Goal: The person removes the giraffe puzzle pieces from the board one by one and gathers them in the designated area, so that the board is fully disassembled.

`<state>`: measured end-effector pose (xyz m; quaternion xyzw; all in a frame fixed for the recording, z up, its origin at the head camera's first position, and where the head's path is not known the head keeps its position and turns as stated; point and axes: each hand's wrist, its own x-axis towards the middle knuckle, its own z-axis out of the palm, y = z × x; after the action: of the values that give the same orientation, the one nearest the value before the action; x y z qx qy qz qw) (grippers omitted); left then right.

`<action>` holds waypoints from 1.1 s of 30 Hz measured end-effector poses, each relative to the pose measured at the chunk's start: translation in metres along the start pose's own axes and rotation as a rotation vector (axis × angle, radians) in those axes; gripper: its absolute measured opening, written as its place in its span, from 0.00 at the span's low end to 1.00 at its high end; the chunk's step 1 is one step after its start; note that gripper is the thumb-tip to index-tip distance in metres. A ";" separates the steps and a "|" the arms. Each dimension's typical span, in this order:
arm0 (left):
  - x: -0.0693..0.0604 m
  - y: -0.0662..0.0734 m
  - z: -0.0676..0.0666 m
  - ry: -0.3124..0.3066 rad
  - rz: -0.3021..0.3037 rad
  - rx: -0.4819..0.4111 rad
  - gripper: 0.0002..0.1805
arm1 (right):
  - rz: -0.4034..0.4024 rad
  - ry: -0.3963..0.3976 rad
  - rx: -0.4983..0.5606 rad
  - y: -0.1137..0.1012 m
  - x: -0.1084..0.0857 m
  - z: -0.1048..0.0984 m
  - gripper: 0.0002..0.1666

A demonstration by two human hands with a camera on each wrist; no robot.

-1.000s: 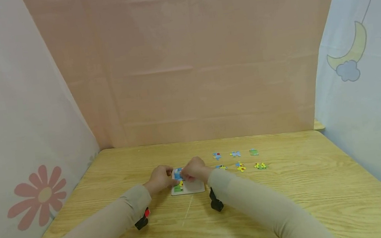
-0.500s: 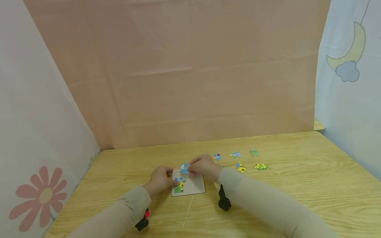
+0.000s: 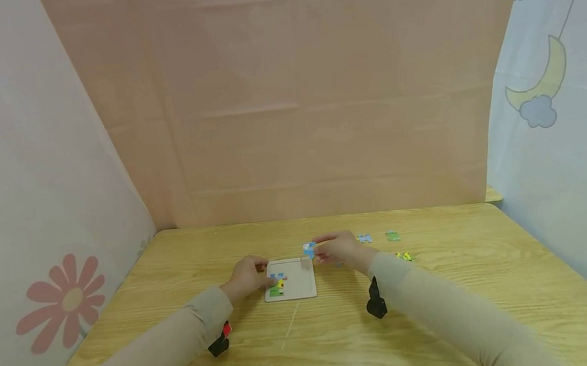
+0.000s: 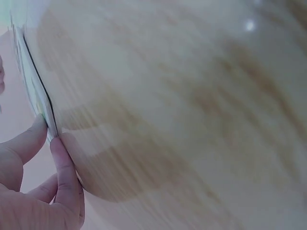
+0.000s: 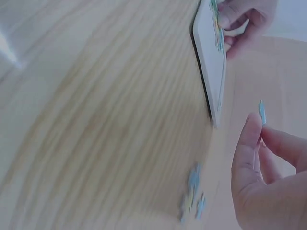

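A blue-and-white puzzle piece point(image 3: 309, 249) is pinched between the thumb and fingertips of my right hand point(image 3: 343, 250), just off the far right corner of the white puzzle tray point(image 3: 301, 280). In the right wrist view this piece point(image 5: 262, 112) is seen nearly edge-on. My left hand point(image 3: 245, 274) holds the tray's left edge, the thumb on top. The left wrist view shows the thumb and fingers of this hand point(image 4: 53, 187) at the tray rim point(image 4: 43, 98). Joined puzzle pieces point(image 3: 277, 287) in blue, yellow and green lie along the tray's left side, partly under the thumb.
Loose pieces lie right of the tray: a blue one point(image 3: 365, 239), a green one point(image 3: 392, 235) and a yellow-green one point(image 3: 404, 256). My right hand and forearm hide others. A pink backdrop point(image 3: 305, 96) and printed side curtains point(image 3: 556, 175) surround the wooden table point(image 3: 314, 351).
My right hand has lifted the blue-and-white piece out of the tray's far left corner and carried it right, past the tray's far edge. My left hand stays on the tray.
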<state>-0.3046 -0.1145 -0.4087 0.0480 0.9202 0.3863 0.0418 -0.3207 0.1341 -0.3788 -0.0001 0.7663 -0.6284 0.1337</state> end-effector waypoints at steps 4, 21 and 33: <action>0.001 -0.003 0.001 0.002 -0.012 -0.030 0.30 | -0.010 -0.007 -0.023 -0.004 -0.010 -0.017 0.23; 0.003 -0.010 -0.001 0.001 -0.006 -0.099 0.31 | 0.040 -0.153 -0.101 0.016 -0.041 -0.061 0.17; 0.001 -0.009 -0.002 -0.016 -0.027 -0.160 0.32 | 0.117 -0.133 -0.138 0.039 -0.048 -0.056 0.10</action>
<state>-0.3064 -0.1221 -0.4142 0.0350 0.8865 0.4577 0.0580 -0.2794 0.2041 -0.3965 -0.0061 0.7959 -0.5639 0.2204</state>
